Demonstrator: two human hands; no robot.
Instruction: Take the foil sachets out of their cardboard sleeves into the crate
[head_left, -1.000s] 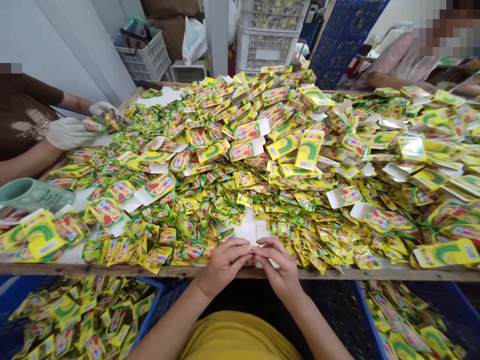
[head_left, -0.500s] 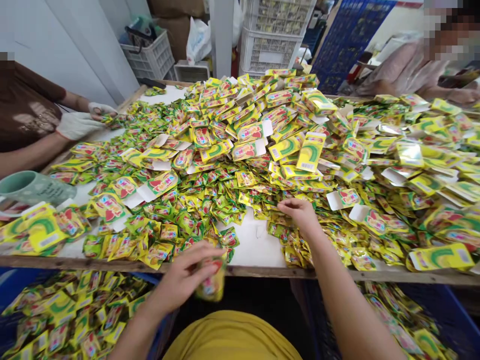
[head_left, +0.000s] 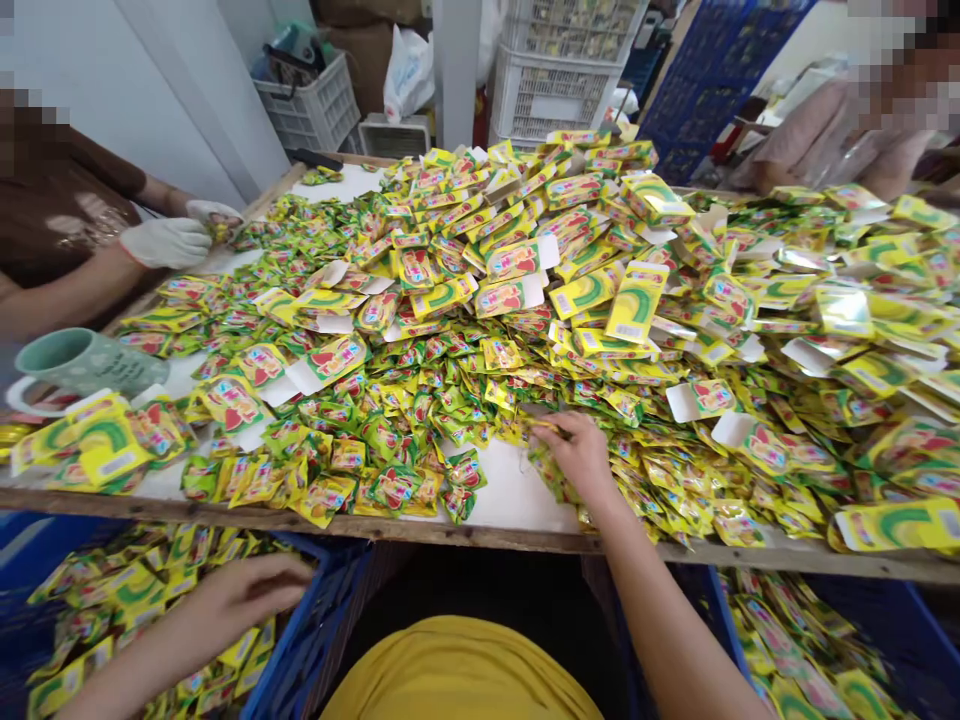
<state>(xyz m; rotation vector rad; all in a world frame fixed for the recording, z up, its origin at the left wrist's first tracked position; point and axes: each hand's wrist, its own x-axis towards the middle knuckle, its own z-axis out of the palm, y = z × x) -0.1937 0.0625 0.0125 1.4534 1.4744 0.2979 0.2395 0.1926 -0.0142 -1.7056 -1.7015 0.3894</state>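
My left hand point(head_left: 259, 590) is over the blue crate point(head_left: 289, 640) below the table's left front edge, fingers stretched out and nothing seen in them. Yellow boxes point(head_left: 131, 580) printed with fruit fill that crate beneath the hand. My right hand point(head_left: 576, 452) is at the middle of the table, thumb and fingers pinched on a small yellow sachet point(head_left: 546, 428), partly hidden by the fingers. Under and beside it lie many green and yellow sachets point(head_left: 705, 470). A bare white patch of tabletop point(head_left: 510, 490) shows to its left.
A tall heap of yellow boxes point(head_left: 517, 260), some with flaps up, covers the table's back. A green mug point(head_left: 82, 360) stands at the left. Across the left corner, a person's gloved hands point(head_left: 169, 242) handle sachets. Another blue crate point(head_left: 892, 620) sits below right.
My left hand has moved down and left from the table edge to the crate, and the box it held has left it. My right hand has shifted slightly left, now pinching a sachet.
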